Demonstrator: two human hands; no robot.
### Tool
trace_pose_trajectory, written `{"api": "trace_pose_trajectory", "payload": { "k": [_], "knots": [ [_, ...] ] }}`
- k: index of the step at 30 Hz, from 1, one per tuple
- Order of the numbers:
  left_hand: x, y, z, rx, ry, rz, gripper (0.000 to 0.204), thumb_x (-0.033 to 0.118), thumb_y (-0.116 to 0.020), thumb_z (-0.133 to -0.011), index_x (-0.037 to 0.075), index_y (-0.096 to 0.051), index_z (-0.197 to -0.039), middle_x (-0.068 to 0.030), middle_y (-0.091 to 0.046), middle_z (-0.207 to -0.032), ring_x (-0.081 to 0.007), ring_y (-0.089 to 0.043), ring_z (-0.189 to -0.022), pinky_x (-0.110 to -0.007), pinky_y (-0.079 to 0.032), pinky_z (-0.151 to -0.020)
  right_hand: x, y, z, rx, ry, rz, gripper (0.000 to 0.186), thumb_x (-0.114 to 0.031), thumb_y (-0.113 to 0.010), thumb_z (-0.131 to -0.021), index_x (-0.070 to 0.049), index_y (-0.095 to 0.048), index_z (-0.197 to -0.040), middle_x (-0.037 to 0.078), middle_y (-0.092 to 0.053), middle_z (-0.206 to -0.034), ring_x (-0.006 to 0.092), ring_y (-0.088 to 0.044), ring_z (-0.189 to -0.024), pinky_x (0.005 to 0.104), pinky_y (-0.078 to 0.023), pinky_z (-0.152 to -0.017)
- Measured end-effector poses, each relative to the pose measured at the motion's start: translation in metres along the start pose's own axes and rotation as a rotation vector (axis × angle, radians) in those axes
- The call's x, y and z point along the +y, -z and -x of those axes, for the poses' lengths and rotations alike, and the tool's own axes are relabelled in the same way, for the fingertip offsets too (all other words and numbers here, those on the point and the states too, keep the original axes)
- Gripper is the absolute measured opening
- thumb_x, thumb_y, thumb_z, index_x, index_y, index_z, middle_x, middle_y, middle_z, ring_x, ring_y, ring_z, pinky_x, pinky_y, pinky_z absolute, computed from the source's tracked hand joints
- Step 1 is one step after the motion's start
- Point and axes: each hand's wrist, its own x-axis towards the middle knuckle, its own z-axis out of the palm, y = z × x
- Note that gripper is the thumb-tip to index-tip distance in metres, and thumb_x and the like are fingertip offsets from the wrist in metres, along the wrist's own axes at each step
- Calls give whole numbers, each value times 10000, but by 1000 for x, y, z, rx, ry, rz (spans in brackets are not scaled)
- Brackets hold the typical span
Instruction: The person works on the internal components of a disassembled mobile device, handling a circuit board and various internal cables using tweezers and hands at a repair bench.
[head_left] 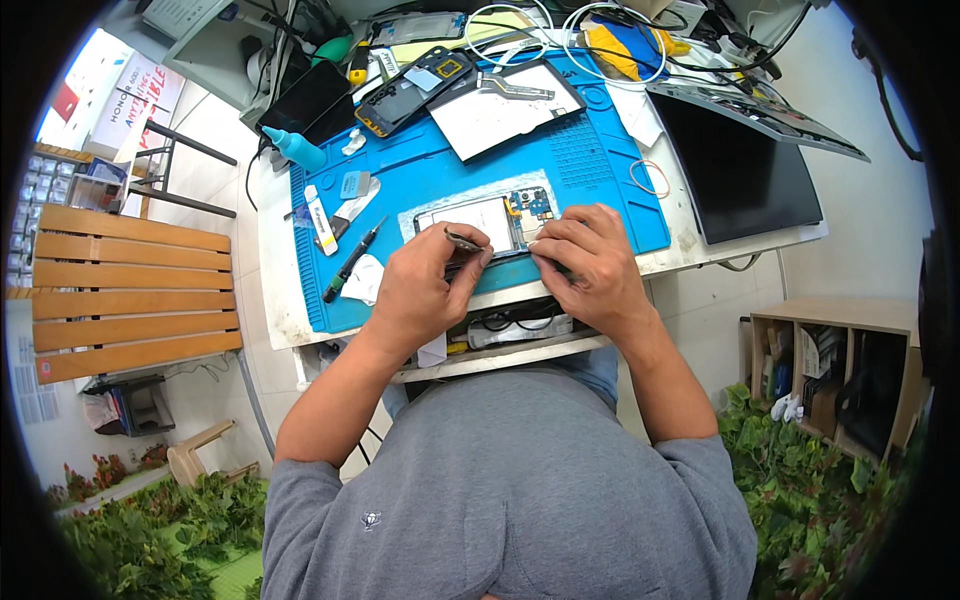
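An opened smartphone (475, 217) lies on the blue repair mat (420, 170), over a pale translucent sheet. Its white inner part is on the left, and a blue circuit board (532, 205) shows at its right end. My left hand (422, 285) is closed at the phone's near left side, a slim grey metal tool (463, 240) between its fingers; the exact kind is unclear. My right hand (598, 268) is at the phone's near right corner, thumb and fingers pinched together. Whatever lies between those fingertips is too small to make out.
A screwdriver (353, 262), a white tube (321, 222) and a blue bottle (296, 149) lie on the left. Behind the phone are a white panel (500, 115) and a dark phone frame (415, 90). An opened laptop (740, 165) stands at the right, with cables at the back.
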Motion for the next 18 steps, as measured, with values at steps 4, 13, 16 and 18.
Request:
{"api": "trace_pose_trajectory", "payload": {
  "k": [4, 13, 16, 18],
  "knots": [
    [-5, -4, -2, 14, -151, -54, 229, 7, -886, -984, 49, -757, -1169, -132, -828, -1039, -304, -832, -925, -385, -647, -771, 0, 0, 1, -12, -7, 4, 215, -54, -908, -844, -86, -841, -1047, 39, -823, -1140, 281, -726, -1159, 495, -519, -1083],
    [-6, -4, -3, 8, -142, -39, 217, 7, -876, -1006, 44, -750, -1179, -128, -824, -1032, -276, -850, -934, -364, -663, -780, -1, 1, 3, -47, -2, 40, 296, -76, -900, -877, -118, -855, -1166, 40, -795, -1170, 281, -713, -1199, 494, -497, -1123],
    [-4, -2, -3, -12, -126, -43, 199, 26, -875, -1026, 32, -751, -1182, -123, -837, -1041, -246, -860, -931, -340, -677, -797, -1, 1, 3, -61, 13, 53, 300, -82, -894, -885, -125, -861, -1181, 41, -790, -1172, 277, -709, -1208, 491, -492, -1129],
    [-1, -1, 0, 2, 21, 105, 185, 44, -872, -1042, 22, -758, -1186, -121, -854, -1062, -229, -863, -934, -338, -682, -819, -1, 0, 4, -61, 9, 51, 305, -81, -894, -884, -125, -862, -1185, 42, -791, -1172, 276, -709, -1208, 492, -492, -1128]
  ]
}}
